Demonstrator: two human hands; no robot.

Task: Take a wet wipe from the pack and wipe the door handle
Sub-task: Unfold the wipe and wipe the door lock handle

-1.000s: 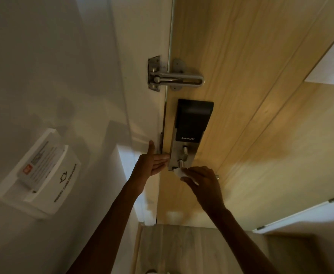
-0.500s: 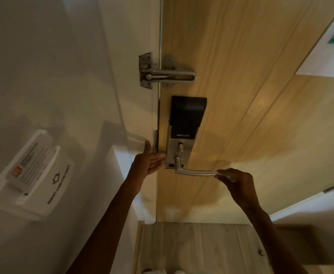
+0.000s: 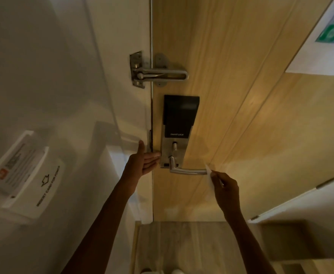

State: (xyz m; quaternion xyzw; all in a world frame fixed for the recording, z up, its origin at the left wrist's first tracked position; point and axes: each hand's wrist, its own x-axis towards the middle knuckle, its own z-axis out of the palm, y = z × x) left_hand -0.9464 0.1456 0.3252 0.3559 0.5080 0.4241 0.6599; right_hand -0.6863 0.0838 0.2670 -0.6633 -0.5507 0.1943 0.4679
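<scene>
A metal lever door handle [image 3: 188, 171] sticks out to the right from the smart lock plate [image 3: 175, 147] on the wooden door [image 3: 231, 95]. My right hand [image 3: 226, 191] pinches a white wet wipe [image 3: 209, 176] at the free end of the handle; the wipe hangs just off the tip. My left hand [image 3: 142, 162] is flat with fingers apart, its fingertips resting against the door edge beside the lock plate. The wipe pack is out of view.
A metal swing-bar door guard [image 3: 158, 73] sits above the lock. A white key-card holder [image 3: 23, 177] is mounted on the left wall. A posted notice [image 3: 328, 36] is on the door at upper right. Pale floor [image 3: 182, 244] lies below.
My right hand slid the wipe from the handle's base out along the lever to its free end, now slightly off the tip. My left hand stayed at the door edge.
</scene>
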